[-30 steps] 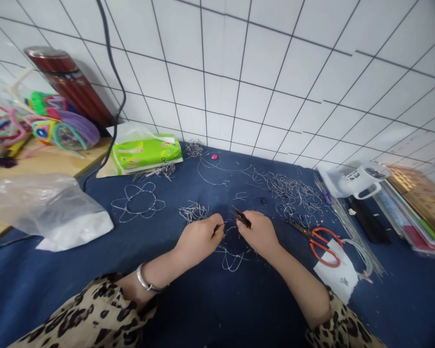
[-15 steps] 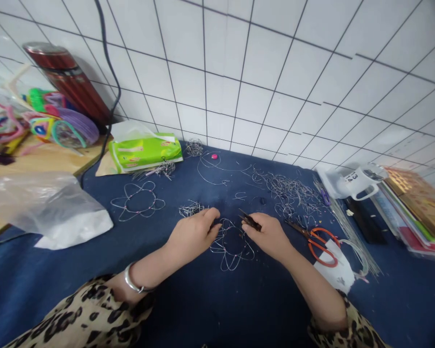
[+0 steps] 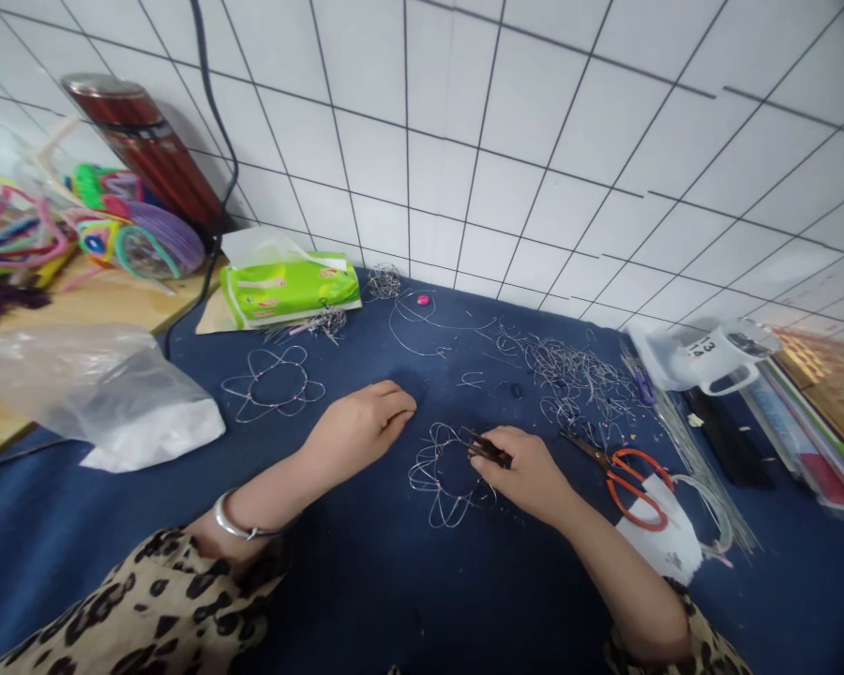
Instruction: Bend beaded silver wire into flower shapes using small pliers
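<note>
My right hand (image 3: 524,469) is wrapped round a small dark tool (image 3: 488,448), its tip pointing left over a looped wire flower (image 3: 444,476) on the blue cloth. Left of that flower, my left hand (image 3: 366,422) rests low over the cloth with its fingers pressed together; whatever they hold, if anything, is too small to make out. Farther left lies a second wire flower (image 3: 274,382) with thin petal loops and tiny beads, untouched by either hand.
Orange-handled scissors (image 3: 637,487) and a wire tangle (image 3: 577,375) lie at the right, near a white mug (image 3: 724,356). A green tissue pack (image 3: 292,289), plastic bag (image 3: 105,394) and red flask (image 3: 155,150) are at the left. A tiled wall (image 3: 443,178) rises behind.
My left hand has moved left, away from the nearer wire flower. The small wire pile beside it is now out of sight. My right hand keeps the dark tool; the view has shifted slightly.
</note>
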Demonstrator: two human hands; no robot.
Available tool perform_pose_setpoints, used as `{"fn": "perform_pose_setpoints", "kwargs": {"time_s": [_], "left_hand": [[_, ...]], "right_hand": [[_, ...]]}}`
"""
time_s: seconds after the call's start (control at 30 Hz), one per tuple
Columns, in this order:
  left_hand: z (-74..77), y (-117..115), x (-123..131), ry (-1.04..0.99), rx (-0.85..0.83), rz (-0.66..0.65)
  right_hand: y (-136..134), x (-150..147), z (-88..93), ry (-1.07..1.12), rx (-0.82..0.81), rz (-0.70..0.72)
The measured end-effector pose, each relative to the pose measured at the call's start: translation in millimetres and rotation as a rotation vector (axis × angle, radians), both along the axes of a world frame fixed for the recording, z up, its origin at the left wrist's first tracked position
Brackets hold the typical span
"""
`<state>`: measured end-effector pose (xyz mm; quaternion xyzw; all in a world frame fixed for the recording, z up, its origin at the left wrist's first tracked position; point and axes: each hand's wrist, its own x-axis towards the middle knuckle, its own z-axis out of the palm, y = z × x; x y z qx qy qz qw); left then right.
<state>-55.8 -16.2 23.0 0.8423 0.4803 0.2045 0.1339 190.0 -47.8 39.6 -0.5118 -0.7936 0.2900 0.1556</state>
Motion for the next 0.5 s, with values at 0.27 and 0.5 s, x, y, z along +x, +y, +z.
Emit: {"fn": "perform_pose_setpoints", "kwargs": {"time_s": [0.27,0.5], "left_hand": [[-7.8,-8,16,-0.101,-0.153,-0.047],[-15.6,-9,22,-0.116,-0.145,-0.064]], "right_hand": [[0,-2,-4.7,0.08,-0.095,-0.066],[-2,-1,-10.4,0.111,-0.102,-0.079]]}}
